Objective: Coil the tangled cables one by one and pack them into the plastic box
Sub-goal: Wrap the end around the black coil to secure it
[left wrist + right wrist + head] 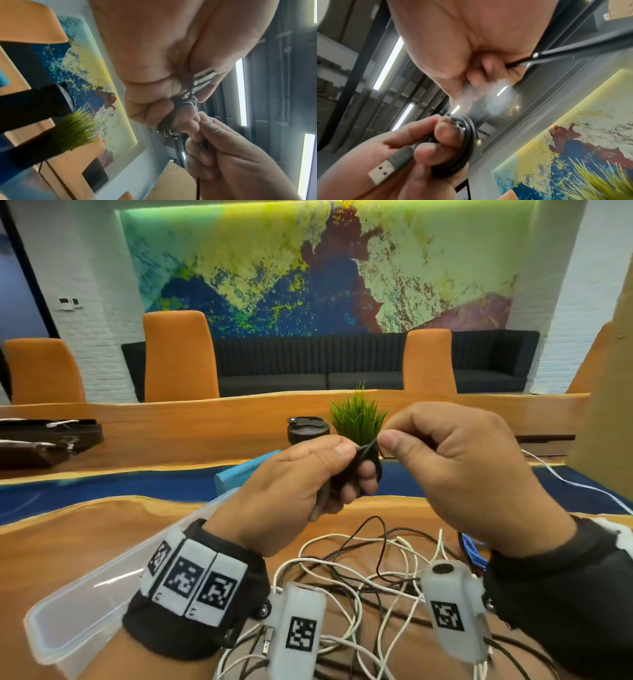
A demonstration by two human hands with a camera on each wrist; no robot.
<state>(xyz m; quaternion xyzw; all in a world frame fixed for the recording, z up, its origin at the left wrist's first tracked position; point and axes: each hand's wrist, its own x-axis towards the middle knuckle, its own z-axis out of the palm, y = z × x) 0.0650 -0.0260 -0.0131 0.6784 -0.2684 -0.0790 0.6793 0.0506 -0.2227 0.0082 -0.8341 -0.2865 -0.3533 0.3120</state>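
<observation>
My left hand [329, 474] grips a small coil of black cable [371, 465] wound round its fingers, raised above the table. In the right wrist view the coil [467, 146] shows clearly, with its grey USB plug [390, 166] sticking out below the fingers. My right hand [411, 440] pinches the loose end of that black cable [520, 62] just right of the coil. The coil [173, 120] shows in the left wrist view too. A tangle of white and dark cables [370, 573] lies on the table under both wrists. The clear plastic box [85, 604] sits at lower left.
A potted green plant [358, 416] and a black lidded cup [308, 429] stand just behind my hands. A blue object [239, 472] lies by the box's far end. A white cable [575, 484] runs off to the right. Orange chairs line the table's far side.
</observation>
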